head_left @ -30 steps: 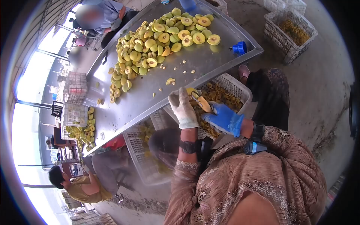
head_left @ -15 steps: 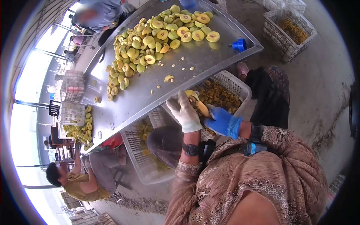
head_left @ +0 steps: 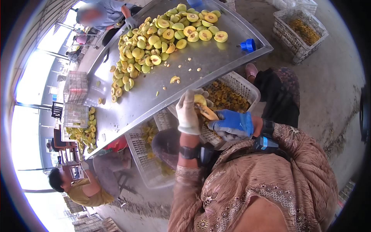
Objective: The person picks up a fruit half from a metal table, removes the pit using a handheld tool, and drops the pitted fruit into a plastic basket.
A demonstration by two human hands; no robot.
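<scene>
Both hands work close together just past the near edge of the steel table, above a white crate of cut fruit pieces. Her left hand, in a pale fabric glove, is curled shut around a yellow fruit half, cupping it from below and behind so the cut face turns toward the other hand. Her right hand, in a blue glove, is clenched on a small tool with a yellowish tip pressed against the fruit; whether it is a blade or a scoop cannot be told.

The fruit half looks light, firm-skinned but soft and wet on the cut side, so likely slippery and easy to bruise if squeezed. Holding it by the rounded skin side, as the fabric glove does, seems the surest grip. More halves lie heaped on the table, well apart from the hands, near a blue cap.
</scene>
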